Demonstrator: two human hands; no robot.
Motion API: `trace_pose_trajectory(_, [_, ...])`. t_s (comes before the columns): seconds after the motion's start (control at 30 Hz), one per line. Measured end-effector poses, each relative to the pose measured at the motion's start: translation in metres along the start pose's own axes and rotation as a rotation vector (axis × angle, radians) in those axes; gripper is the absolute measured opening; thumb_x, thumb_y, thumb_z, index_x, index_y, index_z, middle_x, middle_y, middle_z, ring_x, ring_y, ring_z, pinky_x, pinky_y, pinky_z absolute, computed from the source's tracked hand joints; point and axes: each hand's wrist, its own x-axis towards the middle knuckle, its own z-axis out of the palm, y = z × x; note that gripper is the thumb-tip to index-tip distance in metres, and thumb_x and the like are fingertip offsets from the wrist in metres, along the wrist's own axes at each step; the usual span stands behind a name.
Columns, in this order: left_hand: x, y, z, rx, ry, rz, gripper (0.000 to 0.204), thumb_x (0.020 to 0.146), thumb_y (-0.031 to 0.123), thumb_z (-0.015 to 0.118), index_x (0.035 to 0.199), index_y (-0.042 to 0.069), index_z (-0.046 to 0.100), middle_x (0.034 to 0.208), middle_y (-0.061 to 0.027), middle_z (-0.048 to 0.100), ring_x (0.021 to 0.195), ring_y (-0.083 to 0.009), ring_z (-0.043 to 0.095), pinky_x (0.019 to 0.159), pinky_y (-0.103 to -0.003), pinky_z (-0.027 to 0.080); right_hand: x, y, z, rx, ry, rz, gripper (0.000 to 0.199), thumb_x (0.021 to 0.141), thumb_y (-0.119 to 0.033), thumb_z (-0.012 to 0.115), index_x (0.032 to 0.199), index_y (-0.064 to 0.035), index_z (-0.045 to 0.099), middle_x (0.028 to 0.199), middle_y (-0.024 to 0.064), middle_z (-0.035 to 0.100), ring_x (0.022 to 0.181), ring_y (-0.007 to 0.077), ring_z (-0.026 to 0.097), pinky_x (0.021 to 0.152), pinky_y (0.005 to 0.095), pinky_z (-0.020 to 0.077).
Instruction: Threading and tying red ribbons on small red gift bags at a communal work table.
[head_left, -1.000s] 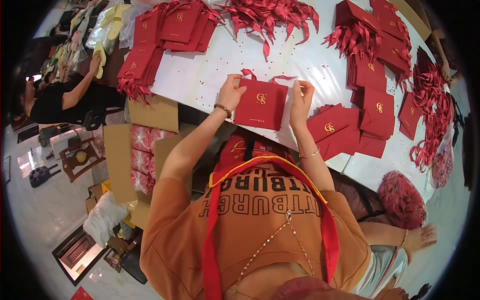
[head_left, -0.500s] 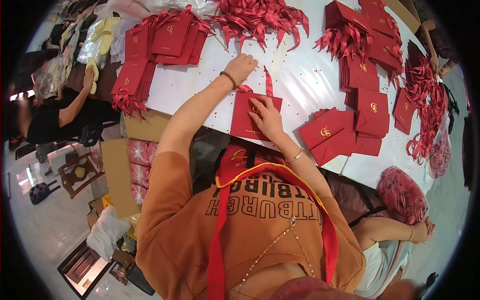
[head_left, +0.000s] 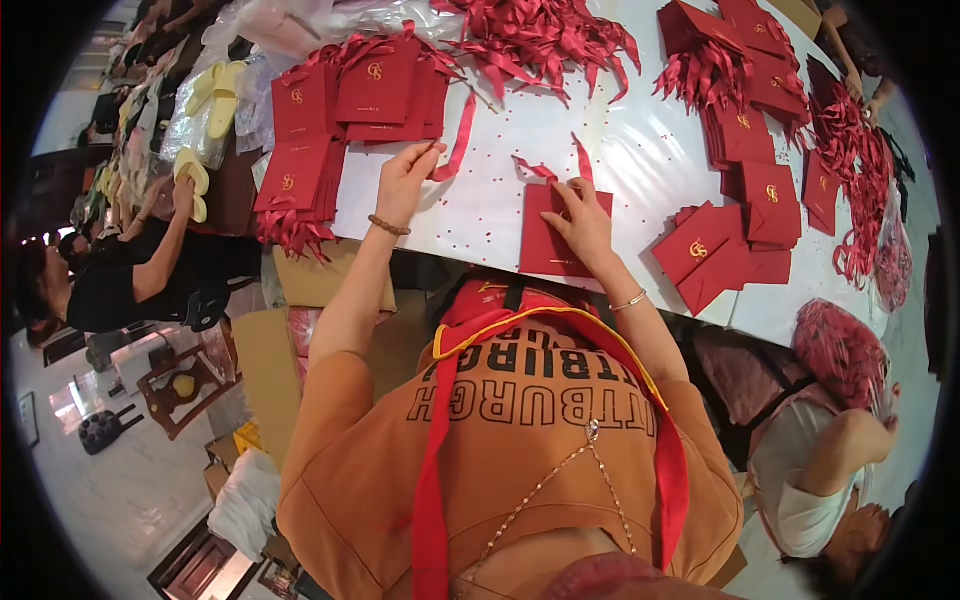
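A small red paper gift bag [head_left: 545, 245] lies flat at the table's near edge, with two ribbon ends standing up from its top. My right hand [head_left: 584, 225] is on it, fingers bent at its top edge and thumb on its face. Left of the bag, my left hand [head_left: 405, 185] pinches one end of a loose red ribbon [head_left: 461, 140], which hangs in a curve towards the far side. A big heap of red ribbons [head_left: 560, 45] spreads across the far middle of the table.
Stacked red bags with ribbons [head_left: 300, 150] stand at the left. Flat red bags [head_left: 695, 255] and more stacks lie right, beside bundled ribbons [head_left: 850, 170]. Left of the table, another person [head_left: 160, 260] handles yellow slippers [head_left: 192, 180]. A second person's arm [head_left: 845, 450] is at lower right.
My left hand has drawn back from the table's middle, bringing a red ribbon with it. My right hand has shifted to the bag's top edge. The whole view has swung somewhat.
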Motion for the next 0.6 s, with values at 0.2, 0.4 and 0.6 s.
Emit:
trace_pose_trajectory(0.2, [0.005,-0.006,-0.002,0.139,-0.074,0.038,0.024,0.088,0.020,0.056,0.095,-0.001,0.064,0.073,-0.0036,0.059,0.069,-0.0109,0.053,0.065,-0.025,0.044,0.008,-0.012,0.017,-0.265,0.146,0.011,0.043,0.070,-0.039,0.071,0.105,-0.0148,0.062,0.095,0.0066,0.052,0.085,0.0237,0.055,0.064,0.0393,0.0445])
trace_pose_trajectory(0.4, [-0.002,-0.026,0.048,0.274,-0.327,0.207,0.025,0.087,0.021,0.052,0.088,-0.001,0.064,0.075,-0.0120,0.060,0.069,-0.0225,0.057,0.064,-0.032,0.044,0.006,-0.009,0.020,-0.537,0.358,-0.176,0.039,0.065,-0.046,0.071,0.087,-0.0156,0.064,0.085,0.0030,0.053,0.084,0.0218,0.050,0.069,0.0388,0.0327])
trace_pose_trajectory(0.6, [-0.014,-0.044,0.092,0.586,-0.517,0.035,0.033,0.085,0.029,0.041,0.077,0.003,0.060,0.080,-0.0181,0.062,0.077,-0.0373,0.058,0.069,-0.045,0.044,-0.003,-0.003,0.015,-0.352,0.165,0.018,0.036,0.067,-0.041,0.072,0.084,-0.0119,0.061,0.081,0.0045,0.058,0.076,0.0230,0.057,0.067,0.0387,0.0342])
